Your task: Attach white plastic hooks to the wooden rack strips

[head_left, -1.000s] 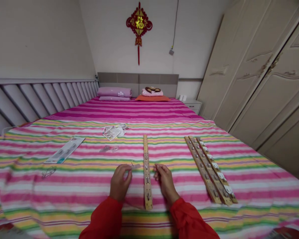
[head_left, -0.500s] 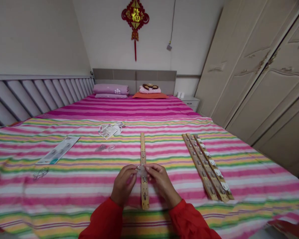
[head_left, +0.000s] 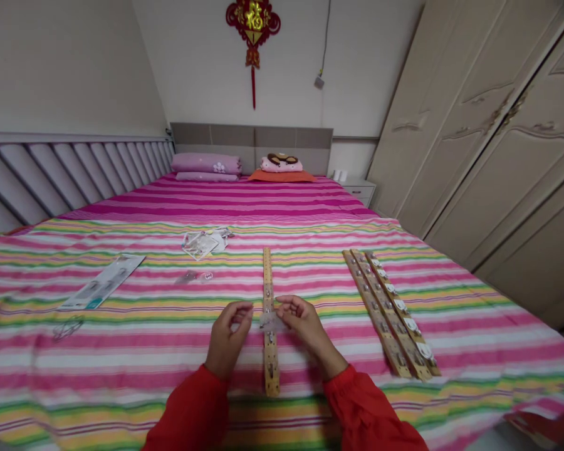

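Observation:
A narrow wooden strip with small metal pieces along it lies lengthwise on the striped bed cover. Above its middle, a small clear plastic piece is pinched by my right hand between thumb and fingers. On the strip's left side is my left hand, its thumb and fingertips close together but apart from the plastic; whether anything tiny is between them is too small to tell.
Three similar strips lie at the right, one with white round pieces. At the left are a flat package, a wire-like loop, small clear bits and a pile of small packets.
My left hand has drawn slightly left, away from the clear plastic piece that both hands were touching. The piece stays with my right hand. The view has shifted slightly.

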Available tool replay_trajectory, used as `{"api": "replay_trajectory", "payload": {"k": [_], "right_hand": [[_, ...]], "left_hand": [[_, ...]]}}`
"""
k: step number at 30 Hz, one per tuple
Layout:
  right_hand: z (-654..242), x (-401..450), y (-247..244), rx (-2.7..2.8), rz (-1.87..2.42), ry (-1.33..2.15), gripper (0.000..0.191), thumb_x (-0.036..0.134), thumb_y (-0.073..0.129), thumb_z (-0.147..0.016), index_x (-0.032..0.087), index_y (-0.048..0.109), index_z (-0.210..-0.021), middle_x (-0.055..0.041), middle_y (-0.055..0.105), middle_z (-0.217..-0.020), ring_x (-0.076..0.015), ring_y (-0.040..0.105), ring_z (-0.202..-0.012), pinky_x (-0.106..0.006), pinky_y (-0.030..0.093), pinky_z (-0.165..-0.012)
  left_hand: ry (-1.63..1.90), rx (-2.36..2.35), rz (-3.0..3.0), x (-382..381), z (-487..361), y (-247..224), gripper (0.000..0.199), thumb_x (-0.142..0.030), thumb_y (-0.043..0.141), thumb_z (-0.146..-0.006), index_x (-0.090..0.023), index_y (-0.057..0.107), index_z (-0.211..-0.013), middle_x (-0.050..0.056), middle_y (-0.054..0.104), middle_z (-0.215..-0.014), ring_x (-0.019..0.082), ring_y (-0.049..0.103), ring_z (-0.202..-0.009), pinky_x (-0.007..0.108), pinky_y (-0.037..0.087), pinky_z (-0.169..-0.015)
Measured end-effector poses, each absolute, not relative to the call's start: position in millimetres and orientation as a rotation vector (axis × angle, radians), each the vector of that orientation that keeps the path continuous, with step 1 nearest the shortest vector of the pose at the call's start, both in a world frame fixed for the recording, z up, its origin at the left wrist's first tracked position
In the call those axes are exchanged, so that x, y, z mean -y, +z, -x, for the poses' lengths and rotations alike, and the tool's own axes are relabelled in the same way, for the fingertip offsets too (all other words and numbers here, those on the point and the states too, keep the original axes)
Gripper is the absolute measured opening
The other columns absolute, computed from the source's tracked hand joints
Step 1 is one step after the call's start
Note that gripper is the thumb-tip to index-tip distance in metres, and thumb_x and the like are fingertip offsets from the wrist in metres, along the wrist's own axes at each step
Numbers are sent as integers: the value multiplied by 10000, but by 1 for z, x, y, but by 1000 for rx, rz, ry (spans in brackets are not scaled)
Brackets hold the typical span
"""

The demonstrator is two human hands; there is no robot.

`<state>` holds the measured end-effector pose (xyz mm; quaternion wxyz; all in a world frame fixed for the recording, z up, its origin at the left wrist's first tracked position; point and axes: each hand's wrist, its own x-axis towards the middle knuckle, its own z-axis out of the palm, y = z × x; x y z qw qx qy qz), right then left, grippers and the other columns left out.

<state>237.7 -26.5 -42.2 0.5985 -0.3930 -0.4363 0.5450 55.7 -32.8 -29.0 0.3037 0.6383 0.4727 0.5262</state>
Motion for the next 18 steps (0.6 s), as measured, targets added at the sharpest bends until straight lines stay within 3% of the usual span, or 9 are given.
{"api": "replay_trajectory", "payload": {"k": [4, 9, 18], "right_hand": [[-239, 17, -35, 1138, 876, 1266, 300, 278, 790, -589, 205, 729, -874, 21, 630, -628, -108, 527, -543, -221, 414, -508], [-236, 0, -31, 1174, 848, 1296, 320, 300, 795, -591, 195, 730, -886, 24, 634, -655, -102, 545, -565, -223, 439, -543], [-233, -26, -47, 900, 958, 1263, 314, 422, 781, -608, 157, 705, -757, -19, 680, -632, -119, 577, -513, -210, 440, -443]], "left_hand": [[1143, -1175, -1638, 17, -56, -17, 290, -443, 681, -669, -207, 734, -827, 50, 674, -785, 178, 591, -719, 277, 462, -643], [965, -1070, -1478, 5, -60, -13, 334, -466, 737, -572, -187, 722, -754, 50, 700, -737, 192, 605, -713, 307, 474, -682], [1121, -1169, -1113, -32, -76, -23, 426, -490, 770, -508, -148, 666, -739, 12, 645, -630, 129, 572, -601, 255, 452, -597]]}}
